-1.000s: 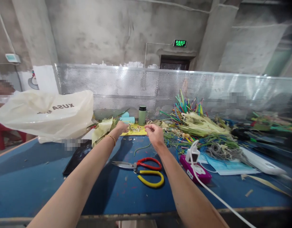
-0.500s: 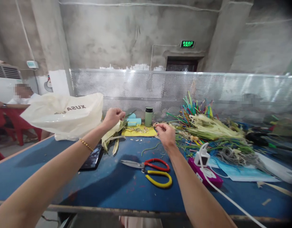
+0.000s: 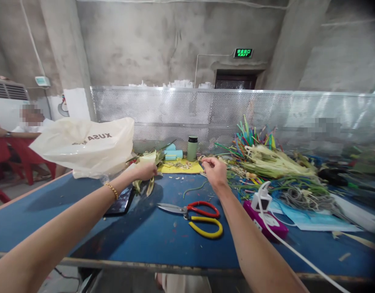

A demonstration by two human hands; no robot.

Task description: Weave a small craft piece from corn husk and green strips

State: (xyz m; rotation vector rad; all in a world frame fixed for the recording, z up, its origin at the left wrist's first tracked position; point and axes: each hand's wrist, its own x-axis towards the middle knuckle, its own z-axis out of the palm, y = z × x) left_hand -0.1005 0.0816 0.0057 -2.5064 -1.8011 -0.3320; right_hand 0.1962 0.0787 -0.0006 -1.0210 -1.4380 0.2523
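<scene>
My left hand (image 3: 146, 170) is low over a small heap of corn husks (image 3: 149, 157) at the table's far left-centre. Its fingers are curled downward and close together; what they grip, if anything, is hidden. Beyond the scissors, my right hand (image 3: 215, 172) is raised with thumb and fingertips pinched, and something too small to make out may be between them. A yellow sheet (image 3: 192, 167) strewn with dry scraps lies between the hands. Scissors (image 3: 187, 209) with one red and one yellow handle rest on the blue table between my forearms. A green cord (image 3: 195, 189) lies behind the scissors.
A white plastic bag (image 3: 83, 152) stands at left behind a dark tablet (image 3: 122, 201). A green bottle (image 3: 192, 149) stands at the back. On the right are husks (image 3: 275, 162), grey cord (image 3: 300, 196), and a purple power strip (image 3: 274, 232) with a white cable. A person sits far left.
My left hand rose from the yellow sheet's edge up and left, then came down onto the husks. My right hand stays pinched in nearly the same place. The view turned slightly left.
</scene>
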